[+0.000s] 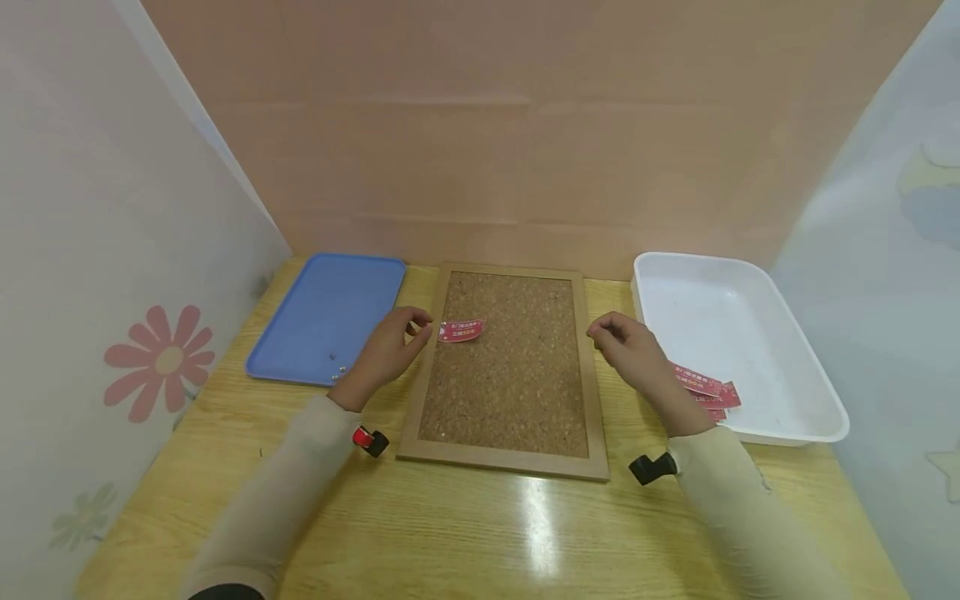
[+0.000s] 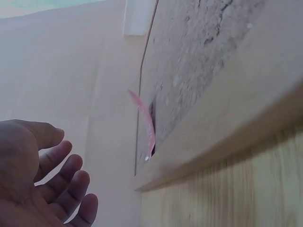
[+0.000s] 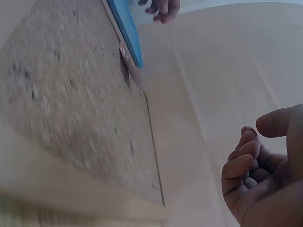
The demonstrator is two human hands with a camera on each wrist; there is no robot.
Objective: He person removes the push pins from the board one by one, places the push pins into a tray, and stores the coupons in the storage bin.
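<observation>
A framed cork board (image 1: 510, 375) lies on the table between my hands. One red paper coupon (image 1: 462, 331) sits at its upper left; a small pin shows at the coupon's left end, and the right end curls up off the cork. Just left of that coupon, my left hand (image 1: 390, 346) hovers by the frame with loosely bent fingers and nothing in them. My right hand (image 1: 633, 350) is over the board's right edge, fingers loosely curled around nothing, the thumb apart from the fingertips in the right wrist view.
A blue tray (image 1: 330, 308) at the left holds several small pins (image 1: 341, 369) near its front edge. At the right stands a white bin (image 1: 750, 333) with several red coupons (image 1: 701, 383) in its near left corner. Walls close in the back and both sides.
</observation>
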